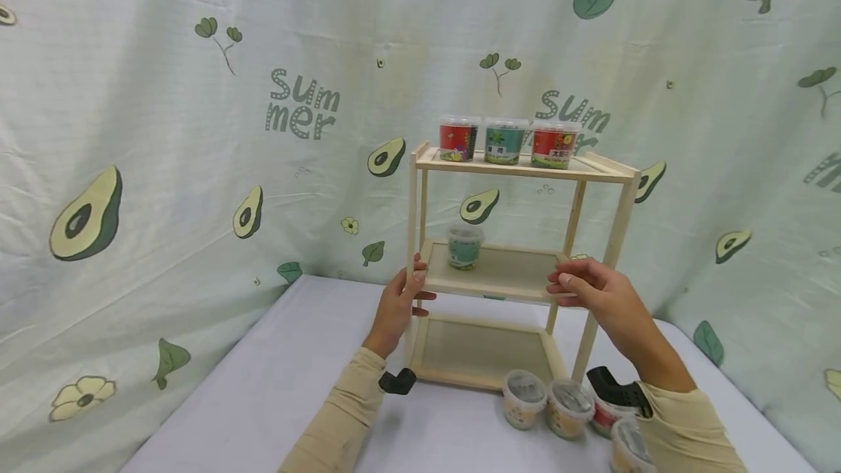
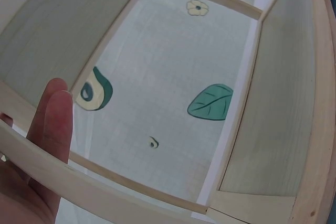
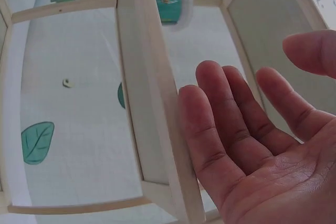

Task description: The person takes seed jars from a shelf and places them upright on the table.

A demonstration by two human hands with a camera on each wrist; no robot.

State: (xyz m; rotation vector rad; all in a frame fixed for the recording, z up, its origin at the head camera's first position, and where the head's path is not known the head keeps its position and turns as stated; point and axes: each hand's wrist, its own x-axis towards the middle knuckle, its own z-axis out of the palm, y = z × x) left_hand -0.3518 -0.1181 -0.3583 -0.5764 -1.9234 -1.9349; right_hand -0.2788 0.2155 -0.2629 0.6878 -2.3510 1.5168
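Observation:
A light wooden rack (image 1: pixel 493 288) with three tiers stands on the table. At its left front post, my left hand (image 1: pixel 396 306) holds on at about middle-shelf height, with fingers passing behind the post; the left wrist view shows fingers (image 2: pixel 58 124) inside the frame. My right hand (image 1: pixel 601 290) is at the right end of the middle shelf, inside the right front post. In the right wrist view its fingers (image 3: pixel 199 119) are loosely bent beside the shelf edge, holding nothing. A teal-labelled plastic cup (image 1: pixel 464 250) sits on the left of the middle shelf.
The top tier carries a red cup (image 1: pixel 458 141), a teal cup (image 1: pixel 504 143) and another red cup (image 1: pixel 554 146). Several lidded cups, including an orange-labelled one (image 1: pixel 523 407), stand on the white table (image 1: pixel 315 356) at front right. A printed curtain (image 1: pixel 164 130) surrounds the table.

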